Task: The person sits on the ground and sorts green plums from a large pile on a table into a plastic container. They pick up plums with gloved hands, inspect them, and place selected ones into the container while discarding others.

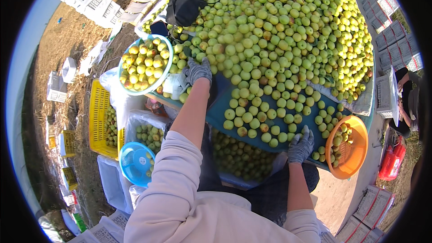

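Note:
A big heap of green, partly reddish round fruits, jujubes by their look (270,33), covers the table before me. My left hand (198,71), in a grey glove, reaches onto the heap's near left edge beside a light blue basin (170,52) full of redder fruits; whether it holds one is hidden. My right hand (301,145), gloved too, rests with fingers spread at the near edge of the blue-green table cover (216,108), against loose fruits. Right of it an orange plastic basket (359,148) holds several fruits.
At the left stand a yellow crate (98,118), a lined container of fruits (148,135) and a blue basket (130,162). More fruits lie below the table edge (243,155). A black bag (184,8) lies at the back. Another person (410,98) is at the far right, by stacked boxes (395,44).

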`<move>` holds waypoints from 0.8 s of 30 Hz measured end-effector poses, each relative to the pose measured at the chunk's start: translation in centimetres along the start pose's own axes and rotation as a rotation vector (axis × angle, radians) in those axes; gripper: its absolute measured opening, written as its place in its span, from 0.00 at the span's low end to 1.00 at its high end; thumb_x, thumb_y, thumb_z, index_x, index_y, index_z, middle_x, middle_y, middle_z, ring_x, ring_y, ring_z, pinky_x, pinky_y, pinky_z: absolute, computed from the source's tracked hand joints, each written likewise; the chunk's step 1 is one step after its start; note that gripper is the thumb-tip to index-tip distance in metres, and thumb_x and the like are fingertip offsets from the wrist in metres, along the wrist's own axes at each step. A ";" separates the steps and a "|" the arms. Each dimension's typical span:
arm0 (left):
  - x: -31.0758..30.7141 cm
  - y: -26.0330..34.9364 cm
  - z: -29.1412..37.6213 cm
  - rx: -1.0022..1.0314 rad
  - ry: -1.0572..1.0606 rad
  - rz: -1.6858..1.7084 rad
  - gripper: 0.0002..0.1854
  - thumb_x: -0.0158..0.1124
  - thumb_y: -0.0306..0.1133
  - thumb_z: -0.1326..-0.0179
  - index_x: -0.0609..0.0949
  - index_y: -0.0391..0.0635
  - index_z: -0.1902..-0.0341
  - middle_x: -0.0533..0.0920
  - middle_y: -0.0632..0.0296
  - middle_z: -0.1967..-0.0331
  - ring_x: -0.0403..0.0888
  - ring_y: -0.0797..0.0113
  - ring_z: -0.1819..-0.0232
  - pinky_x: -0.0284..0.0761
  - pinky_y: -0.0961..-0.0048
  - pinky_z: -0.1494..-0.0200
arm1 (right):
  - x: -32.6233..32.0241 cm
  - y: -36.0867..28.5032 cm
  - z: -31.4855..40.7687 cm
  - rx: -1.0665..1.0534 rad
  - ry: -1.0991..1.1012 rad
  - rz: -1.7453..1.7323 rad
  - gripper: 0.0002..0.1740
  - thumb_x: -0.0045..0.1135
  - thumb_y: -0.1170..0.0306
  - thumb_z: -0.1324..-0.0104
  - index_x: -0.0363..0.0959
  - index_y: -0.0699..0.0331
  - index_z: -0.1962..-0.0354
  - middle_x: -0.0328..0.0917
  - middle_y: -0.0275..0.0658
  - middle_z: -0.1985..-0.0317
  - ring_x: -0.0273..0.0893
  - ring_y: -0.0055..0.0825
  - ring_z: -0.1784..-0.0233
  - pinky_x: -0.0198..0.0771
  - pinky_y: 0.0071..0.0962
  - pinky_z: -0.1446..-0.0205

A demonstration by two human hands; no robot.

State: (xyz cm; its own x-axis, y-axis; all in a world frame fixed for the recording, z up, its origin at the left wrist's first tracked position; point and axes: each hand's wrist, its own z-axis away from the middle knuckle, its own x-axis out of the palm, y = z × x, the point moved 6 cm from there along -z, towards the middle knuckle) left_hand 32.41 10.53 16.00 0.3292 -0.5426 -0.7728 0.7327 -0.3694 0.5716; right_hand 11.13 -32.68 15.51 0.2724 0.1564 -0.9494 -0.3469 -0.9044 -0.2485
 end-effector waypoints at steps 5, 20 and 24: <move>0.8 0.3 1.2 0.025 0.023 -0.029 0.37 0.57 0.57 0.39 0.65 0.53 0.30 0.59 0.48 0.30 0.64 0.40 0.35 0.64 0.54 0.34 | -0.1 -0.3 0.0 -0.031 0.041 -0.026 0.25 0.51 0.65 0.37 0.68 0.54 0.41 0.68 0.49 0.42 0.68 0.49 0.41 0.64 0.45 0.38; 2.3 -2.1 -2.9 0.245 -0.295 0.020 0.35 0.76 0.37 0.53 0.73 0.43 0.41 0.70 0.48 0.41 0.69 0.52 0.40 0.69 0.62 0.37 | -0.1 -0.1 0.0 -0.016 0.032 -0.030 0.27 0.53 0.67 0.40 0.68 0.52 0.41 0.68 0.47 0.41 0.67 0.48 0.40 0.64 0.44 0.39; 3.3 -0.4 -0.4 0.352 -0.489 0.386 0.33 0.76 0.30 0.54 0.74 0.42 0.42 0.78 0.52 0.48 0.76 0.62 0.47 0.73 0.68 0.43 | 0.0 0.0 0.0 -0.012 0.043 -0.029 0.27 0.54 0.67 0.41 0.68 0.52 0.42 0.68 0.46 0.41 0.67 0.48 0.40 0.65 0.44 0.40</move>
State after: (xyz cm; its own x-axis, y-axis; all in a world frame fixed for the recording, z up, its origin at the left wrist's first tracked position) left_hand 33.44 9.19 13.17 0.1611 -0.9293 -0.3324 0.3549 -0.2597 0.8981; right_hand 11.09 -32.65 15.54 0.3205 0.1660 -0.9326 -0.3275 -0.9044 -0.2735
